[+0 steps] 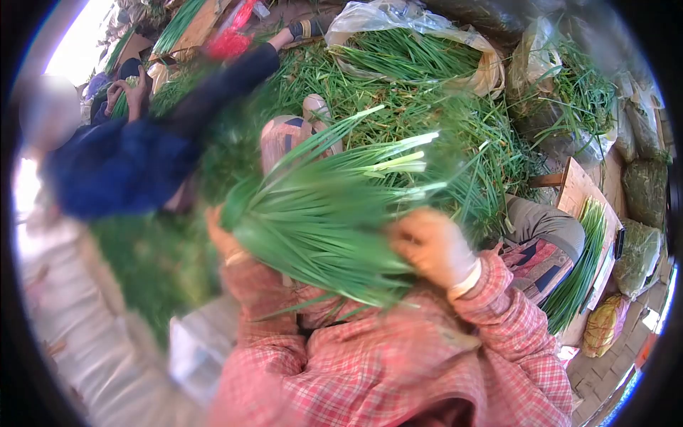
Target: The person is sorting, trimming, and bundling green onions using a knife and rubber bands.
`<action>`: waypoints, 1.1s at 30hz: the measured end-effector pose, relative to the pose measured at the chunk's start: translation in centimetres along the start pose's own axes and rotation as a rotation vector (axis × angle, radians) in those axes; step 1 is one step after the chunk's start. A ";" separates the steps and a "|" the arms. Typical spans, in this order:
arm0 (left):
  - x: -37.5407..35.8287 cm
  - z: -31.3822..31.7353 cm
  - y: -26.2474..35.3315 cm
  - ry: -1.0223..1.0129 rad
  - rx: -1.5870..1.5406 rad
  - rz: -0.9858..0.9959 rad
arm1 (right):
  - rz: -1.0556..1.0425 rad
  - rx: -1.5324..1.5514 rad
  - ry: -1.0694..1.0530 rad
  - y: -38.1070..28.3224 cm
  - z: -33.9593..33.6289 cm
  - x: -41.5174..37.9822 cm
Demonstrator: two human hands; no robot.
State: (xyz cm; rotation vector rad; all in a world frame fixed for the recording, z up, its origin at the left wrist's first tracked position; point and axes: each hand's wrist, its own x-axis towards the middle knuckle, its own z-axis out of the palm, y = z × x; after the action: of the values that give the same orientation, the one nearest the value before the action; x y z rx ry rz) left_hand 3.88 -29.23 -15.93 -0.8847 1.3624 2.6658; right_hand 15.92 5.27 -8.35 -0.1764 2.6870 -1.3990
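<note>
A large bunch of garlic chives (320, 213) lies across my lap, its long green leaves fanned out and some pale stem ends pointing to the upper right. My left hand (224, 231) is closed around the leafy left end of the bunch; part of its fingers is hidden by the leaves. At the right side of the chives, my right hand (427, 238) has its fingers curled together against the leaf edge. Motion blurs it, so what is between those fingers cannot be made out. A pale band shows at the right wrist.
Cut greens (455, 135) cover the ground ahead. A clear plastic bag (491, 64) of chives stands at the back. To the right, more chives (580, 263) lie on a board (580, 185). A co-worker in a dark blue top (121, 171) reaches across at left.
</note>
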 end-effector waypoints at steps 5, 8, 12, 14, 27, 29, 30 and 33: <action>-2.4 3.1 -0.7 -0.001 -0.033 -0.151 | 0.223 0.371 -0.023 -0.9 1.1 -3.2; -2.6 3.0 -0.9 -0.057 -0.024 -0.244 | 0.302 0.471 -0.066 -0.9 1.0 -4.6; -1.6 1.8 -1.5 -0.186 -0.055 -0.271 | 0.351 0.261 -0.062 -2.0 -1.4 -5.0; -1.5 1.9 -1.5 -0.216 -0.065 -0.285 | 0.303 0.142 0.013 -2.1 -2.0 -5.1; 1.6 0.0 -1.7 -0.096 -0.071 -0.234 | 0.458 -1.225 0.177 10.4 -14.7 -9.4; 0.3 1.8 -1.2 -0.044 -0.065 -0.267 | 0.128 -0.814 0.231 7.8 -12.3 -3.9; -0.2 3.1 -0.8 0.010 -0.058 -0.283 | 0.169 -0.538 0.081 6.8 -10.7 -1.4; -1.2 4.9 -0.2 0.033 -0.065 -0.291 | 0.095 -0.004 -0.418 7.2 -5.2 4.1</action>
State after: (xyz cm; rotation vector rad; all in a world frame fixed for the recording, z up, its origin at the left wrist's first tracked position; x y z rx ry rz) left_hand 2.63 -25.11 -13.20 -1.0474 1.0627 2.4948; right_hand 10.75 12.94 -11.50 -0.2998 2.3228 -1.1763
